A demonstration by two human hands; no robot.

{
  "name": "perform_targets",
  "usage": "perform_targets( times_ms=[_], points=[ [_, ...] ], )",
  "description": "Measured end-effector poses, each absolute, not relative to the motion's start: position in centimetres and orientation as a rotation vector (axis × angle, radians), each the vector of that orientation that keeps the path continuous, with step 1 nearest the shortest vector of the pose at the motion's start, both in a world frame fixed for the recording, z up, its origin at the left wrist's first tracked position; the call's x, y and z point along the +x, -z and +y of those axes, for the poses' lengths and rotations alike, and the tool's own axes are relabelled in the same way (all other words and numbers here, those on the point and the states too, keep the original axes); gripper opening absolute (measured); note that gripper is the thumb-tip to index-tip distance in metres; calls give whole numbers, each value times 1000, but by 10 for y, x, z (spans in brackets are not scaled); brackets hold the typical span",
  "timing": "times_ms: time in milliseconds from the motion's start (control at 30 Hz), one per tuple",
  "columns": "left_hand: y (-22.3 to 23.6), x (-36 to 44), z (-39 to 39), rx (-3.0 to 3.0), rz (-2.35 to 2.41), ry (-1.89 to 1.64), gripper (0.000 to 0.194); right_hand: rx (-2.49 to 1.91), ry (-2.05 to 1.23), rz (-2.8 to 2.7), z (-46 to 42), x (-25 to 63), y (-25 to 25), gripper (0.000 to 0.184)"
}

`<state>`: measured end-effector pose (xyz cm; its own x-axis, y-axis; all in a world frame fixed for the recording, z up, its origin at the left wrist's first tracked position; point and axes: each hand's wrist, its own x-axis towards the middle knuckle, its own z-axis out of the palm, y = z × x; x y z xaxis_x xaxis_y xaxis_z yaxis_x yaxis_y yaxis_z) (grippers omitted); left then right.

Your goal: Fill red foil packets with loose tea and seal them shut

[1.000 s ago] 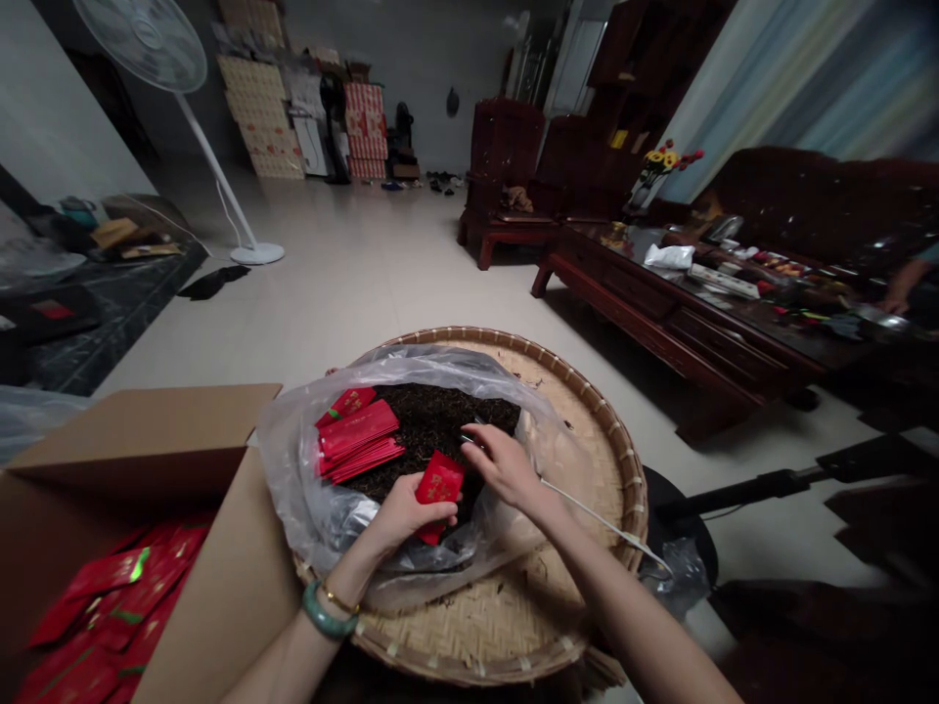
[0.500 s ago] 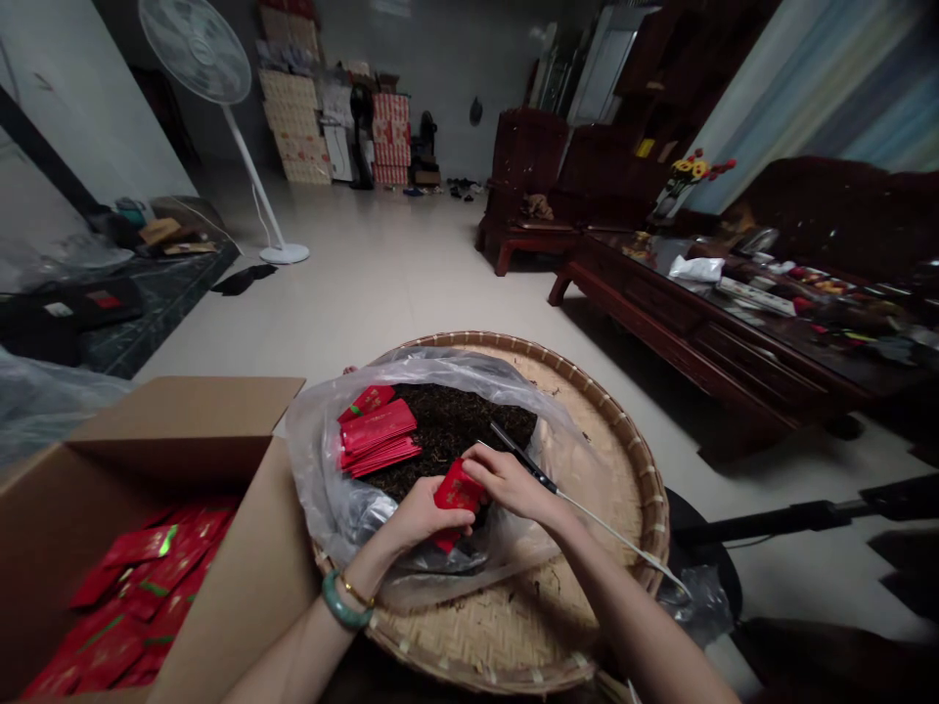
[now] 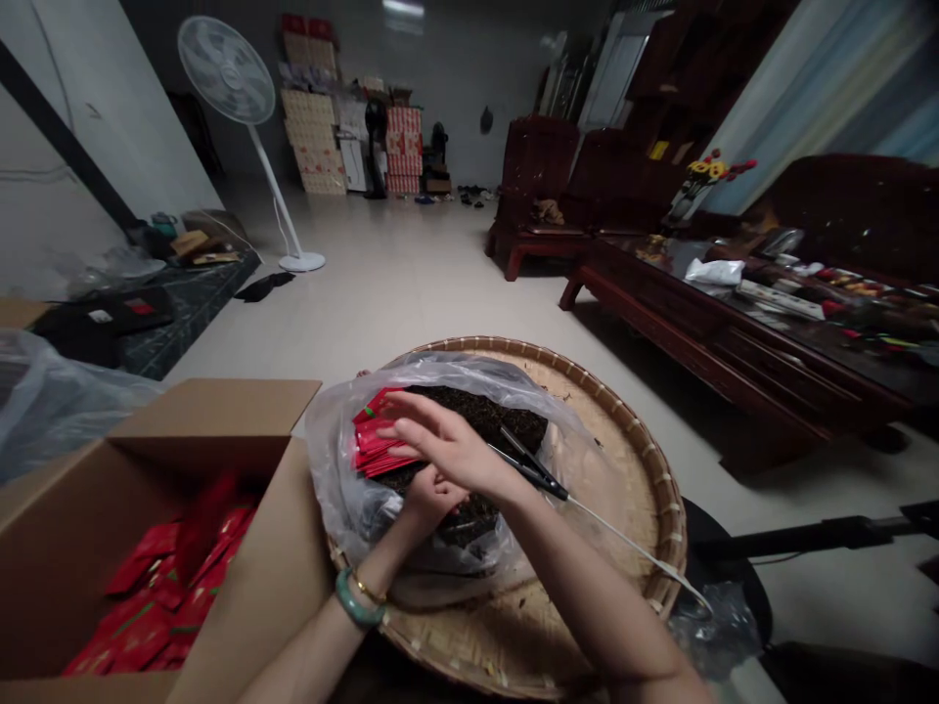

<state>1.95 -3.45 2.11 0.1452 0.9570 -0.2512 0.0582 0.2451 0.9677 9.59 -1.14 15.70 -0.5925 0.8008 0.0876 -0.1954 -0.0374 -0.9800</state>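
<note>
My right hand [image 3: 447, 440] reaches left over the red packets, its fingers stretched out and nothing in them. Just below it, my left hand [image 3: 432, 499] has its fingers curled in; whatever it may hold is hidden. Behind my right hand, a stack of red packets [image 3: 371, 452] lies in an open clear plastic bag [image 3: 334, 479]. Dark loose tea-like leaves [image 3: 506, 416] fill the bag. A black two-armed tool [image 3: 541, 477] with a white cord rests across the bag's right side. A blurred red packet [image 3: 209, 523] is in the cardboard box [image 3: 253, 567], above other red packets.
The bag sits on a round woven bamboo tray [image 3: 623, 489]. A black bar [image 3: 807, 533] reaches in from the right. Farther off stand a white fan [image 3: 275, 186], a dark wooden table [image 3: 682, 313] with clutter, and stacked cartons [image 3: 315, 142].
The red packet has left my hands, and a blurred one now shows in the box. My right hand has moved left and opened out; my left has curled. The view has shifted slightly.
</note>
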Motion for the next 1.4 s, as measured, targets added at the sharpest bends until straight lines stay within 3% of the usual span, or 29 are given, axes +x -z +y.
perform_targets(
  times_ms=[167,333,433,533,633,767,1133,1400],
  points=[
    [-36,-29,-8,1856,1620,-1170,26,-1120,-1409,-1602,12,160,-101,34],
    [-36,-67,33,2134,1776,-831,37,-1441,-1007,-1939,7,207,-54,24],
    [-36,-70,45,2107,1749,-694,29,-1507,-893,-2063,3,211,-45,24],
    [-39,-72,48,1944,1710,-723,23,-1682,-562,-2176,3,215,-45,25],
    [-42,-77,51,1814,1712,-767,25,-1936,-258,-2202,3,223,-44,45],
    [-44,-81,55,1790,1730,-731,26,-2088,-301,-2243,4,230,-37,66],
    [-57,-82,57,1887,1623,-590,29,-2138,-241,-1999,9,248,-44,64],
    [-57,-93,64,1753,1514,-590,30,-1982,-216,-2070,5,234,-50,46]
  ],
)
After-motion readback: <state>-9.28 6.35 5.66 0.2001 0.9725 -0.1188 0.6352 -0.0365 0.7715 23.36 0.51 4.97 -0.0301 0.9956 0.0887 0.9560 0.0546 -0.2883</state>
